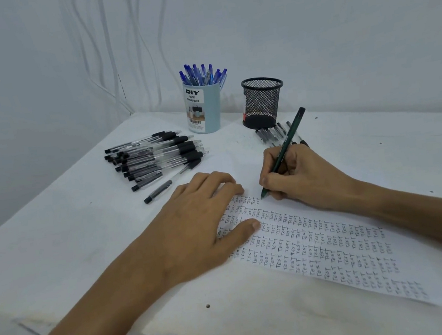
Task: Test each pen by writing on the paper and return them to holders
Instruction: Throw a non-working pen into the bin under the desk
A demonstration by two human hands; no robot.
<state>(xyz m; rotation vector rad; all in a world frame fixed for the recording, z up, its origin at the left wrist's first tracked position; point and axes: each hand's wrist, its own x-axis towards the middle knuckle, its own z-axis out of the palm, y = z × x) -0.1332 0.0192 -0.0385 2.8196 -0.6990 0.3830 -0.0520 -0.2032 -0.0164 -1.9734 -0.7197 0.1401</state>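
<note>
A white paper (334,253) covered with rows of the word TEST lies on the table. My right hand (301,177) grips a dark green pen (286,146), tip down on the paper's far end. My left hand (193,225) rests flat on the paper's left edge, fingers straight. A pile of black pens (155,158) lies to the left. A light blue holder (202,109) stands at the back with several blue pens (202,74) in it. Beside it stands a black mesh holder (262,102), which looks empty.
A few more dark pens (272,134) lie in front of the mesh holder, partly hidden behind my right hand. One black pen (158,192) lies apart near my left hand. The white table (86,251) ends at its near edge, low in the view. Wall and cables rise behind.
</note>
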